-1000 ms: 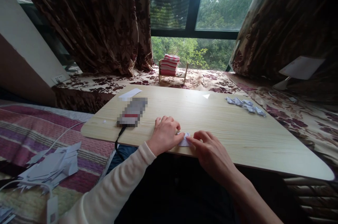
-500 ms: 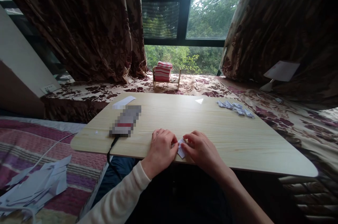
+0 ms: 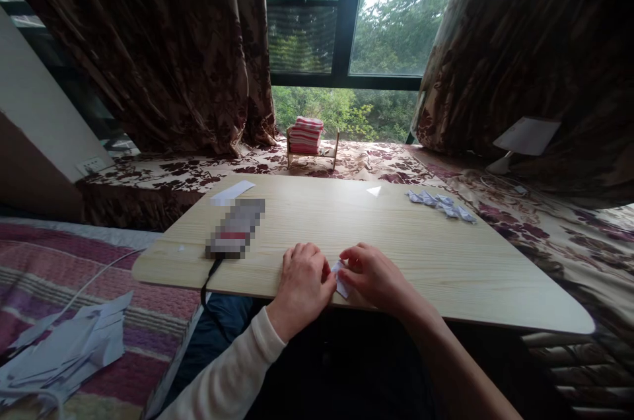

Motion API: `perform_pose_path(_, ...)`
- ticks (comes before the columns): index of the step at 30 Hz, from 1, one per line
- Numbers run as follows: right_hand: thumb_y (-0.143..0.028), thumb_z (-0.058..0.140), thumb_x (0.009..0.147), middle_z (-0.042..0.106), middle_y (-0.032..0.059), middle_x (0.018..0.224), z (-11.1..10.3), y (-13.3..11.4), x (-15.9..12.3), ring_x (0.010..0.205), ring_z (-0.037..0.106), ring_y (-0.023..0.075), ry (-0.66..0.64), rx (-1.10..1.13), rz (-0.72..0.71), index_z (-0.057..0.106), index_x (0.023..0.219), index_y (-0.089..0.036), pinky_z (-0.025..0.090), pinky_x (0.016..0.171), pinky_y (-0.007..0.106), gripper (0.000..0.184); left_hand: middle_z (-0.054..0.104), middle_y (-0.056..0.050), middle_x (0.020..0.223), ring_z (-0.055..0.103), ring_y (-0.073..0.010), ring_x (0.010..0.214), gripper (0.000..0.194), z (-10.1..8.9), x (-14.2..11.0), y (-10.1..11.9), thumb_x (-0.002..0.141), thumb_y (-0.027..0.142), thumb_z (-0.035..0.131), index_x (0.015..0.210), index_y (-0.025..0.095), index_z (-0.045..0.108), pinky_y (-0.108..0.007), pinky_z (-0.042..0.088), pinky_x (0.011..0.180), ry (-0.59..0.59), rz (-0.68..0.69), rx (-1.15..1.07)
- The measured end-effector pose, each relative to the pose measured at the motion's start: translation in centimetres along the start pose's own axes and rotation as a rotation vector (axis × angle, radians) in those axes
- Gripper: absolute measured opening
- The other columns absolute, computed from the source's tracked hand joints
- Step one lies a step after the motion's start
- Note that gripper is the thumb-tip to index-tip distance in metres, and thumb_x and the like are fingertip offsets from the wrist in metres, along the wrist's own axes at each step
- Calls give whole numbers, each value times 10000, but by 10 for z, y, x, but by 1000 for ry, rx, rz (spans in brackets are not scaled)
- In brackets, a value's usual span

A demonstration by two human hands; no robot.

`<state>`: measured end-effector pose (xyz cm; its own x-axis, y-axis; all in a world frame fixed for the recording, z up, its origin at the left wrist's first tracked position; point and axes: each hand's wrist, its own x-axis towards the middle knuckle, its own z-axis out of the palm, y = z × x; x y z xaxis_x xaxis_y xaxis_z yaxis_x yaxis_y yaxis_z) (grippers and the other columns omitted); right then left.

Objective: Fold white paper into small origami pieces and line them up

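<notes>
A small folded piece of white paper (image 3: 341, 283) lies at the table's near edge, between my two hands. My left hand (image 3: 306, 284) has its fingers curled, with the thumb against the paper's left side. From the right, my right hand (image 3: 371, 275) pinches the paper between thumb and fingers. Several folded paper pieces (image 3: 440, 202) sit in a cluster at the table's far right. A small white paper triangle (image 3: 374, 191) rests near the far edge, and a white paper strip (image 3: 234, 192) is at the far left.
A blurred-out dark device (image 3: 236, 228) with a black cord lies on the left of the wooden table (image 3: 446, 261). Many loose paper strips (image 3: 74, 341) are heaped on the striped bed at left. Behind stand a small rack with folded red-striped cloths (image 3: 306, 136) and a lamp (image 3: 528, 136).
My right hand's fingers have shifted slightly on the folded paper, and its index finger lifts a little. My left hand stays almost in place. Everything else stays put.
</notes>
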<state>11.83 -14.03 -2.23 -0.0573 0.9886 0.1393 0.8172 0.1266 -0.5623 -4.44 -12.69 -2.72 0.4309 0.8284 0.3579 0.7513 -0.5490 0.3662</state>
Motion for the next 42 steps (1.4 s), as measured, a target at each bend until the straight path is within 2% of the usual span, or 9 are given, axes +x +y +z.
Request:
perform_pose_path(3, -222, 657, 737, 637, 45, 836, 0, 2, 1, 814, 582, 189, -7, 39, -8, 688, 961, -182, 430, 699, 276, 229, 598, -40, 817, 519, -216, 877, 110, 2, -2, 0, 793, 169, 591, 692, 179, 548, -388, 388, 861, 22, 12, -45)
perform_pose_path(6, -246, 638, 760, 633, 31, 832, 0, 4, -2, 769, 582, 167, -9, 95, -19, 692, 894, -194, 433, 663, 260, 154, 599, -35, 772, 527, -206, 838, 113, 2, -5, 1, 808, 155, 569, 701, 178, 542, -392, 385, 878, 74, 30, -118)
perform_pose_path(10, -258, 590, 804, 615, 10, 763, -2, 2, -9, 697, 553, 141, 41, 294, -78, 681, 789, -192, 415, 619, 253, 113, 620, -17, 775, 557, -187, 829, 82, -3, -10, 3, 823, 139, 552, 754, 183, 558, -424, 345, 965, 152, 41, -269)
perform_pose_path(15, -286, 591, 840, 644, 1, 740, -11, -10, -20, 674, 550, 133, 42, 497, -118, 681, 813, -189, 415, 641, 264, 135, 644, 10, 809, 582, -169, 854, 84, -13, -15, 9, 798, 113, 585, 816, 194, 575, -441, 266, 1051, 209, 84, -400)
perform_pose_path(21, -353, 624, 843, 660, 4, 743, -19, -18, -29, 702, 573, 143, 4, 647, -113, 671, 835, -186, 436, 680, 277, 174, 612, -14, 789, 557, -184, 838, 98, -26, -17, 17, 780, 86, 583, 781, 184, 580, -373, 404, 881, 238, 93, -470)
perform_pose_path(25, -382, 646, 832, 655, 9, 763, -23, -18, -33, 721, 582, 142, -59, 775, -100, 676, 842, -188, 455, 680, 267, 196, 595, -17, 773, 545, -185, 828, 125, -33, -19, 21, 763, 58, 574, 756, 183, 566, -352, 418, 844, 261, 95, -501)
perform_pose_path(30, -372, 656, 828, 668, 29, 851, -23, -16, -35, 793, 613, 163, -82, 829, -93, 668, 897, -197, 482, 729, 288, 189, 591, -16, 781, 550, -175, 834, 117, -41, -22, 28, 766, 69, 583, 763, 183, 557, -330, 432, 839, 238, 114, -573)
perform_pose_path(35, -334, 680, 810, 672, 12, 859, -19, -15, -38, 803, 612, 165, 94, 761, -114, 593, 1073, -246, 494, 753, 314, 291, 603, -15, 771, 567, -166, 845, 85, -47, -24, 31, 779, 98, 585, 745, 175, 575, -331, 404, 923, 226, 89, -609)
perform_pose_path(42, -279, 642, 837, 675, 18, 912, -24, -21, -42, 799, 597, 155, 225, 547, -229, 610, 1005, -248, 509, 728, 291, 174, 678, -21, 811, 614, -156, 799, 114, -52, -17, 25, 839, 231, 563, 809, 162, 649, -259, 470, 777, 17, -153, -818)
